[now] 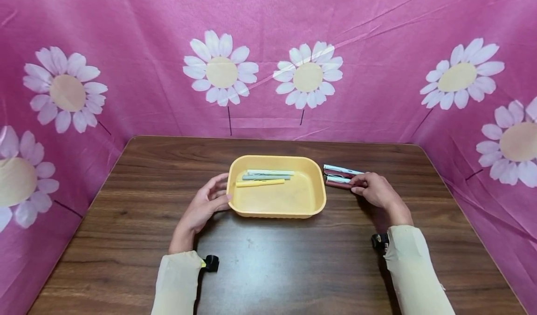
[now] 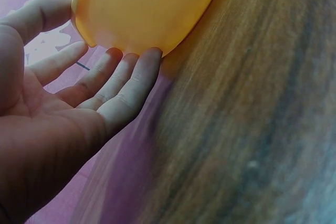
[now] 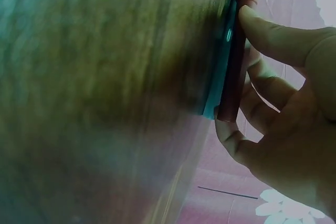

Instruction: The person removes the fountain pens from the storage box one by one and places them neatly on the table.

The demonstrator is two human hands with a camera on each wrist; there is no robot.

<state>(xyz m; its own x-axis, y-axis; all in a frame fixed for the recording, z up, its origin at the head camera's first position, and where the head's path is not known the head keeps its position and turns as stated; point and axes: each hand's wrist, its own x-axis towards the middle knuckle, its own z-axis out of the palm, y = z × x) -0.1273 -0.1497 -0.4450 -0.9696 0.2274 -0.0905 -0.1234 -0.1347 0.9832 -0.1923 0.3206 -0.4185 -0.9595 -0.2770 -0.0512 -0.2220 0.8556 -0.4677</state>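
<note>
A yellow plastic tray [image 1: 302,194] stands in the middle of the wooden table. Inside it lie a yellow pen [image 1: 260,183], a pale green pen [image 1: 270,172] and a grey-green one between them. My left hand [image 1: 204,208] touches the tray's left end, fingers spread and mostly straight, fingertips against its wall in the left wrist view. To the right of the tray, light blue pens [image 1: 341,169] and dark red pens lie side by side. At their right end, my right hand [image 1: 377,191] pinches a dark red pen [image 3: 231,87], which lies alongside a blue pen [image 3: 216,95] in the right wrist view.
Brown wood-grain table [image 1: 260,263] spreads around the tray, its far edge just behind it. A pink cloth [image 1: 268,7] with large white daisies hangs behind and at both sides. Black camera mounts [image 1: 211,263] sit at both sleeve cuffs.
</note>
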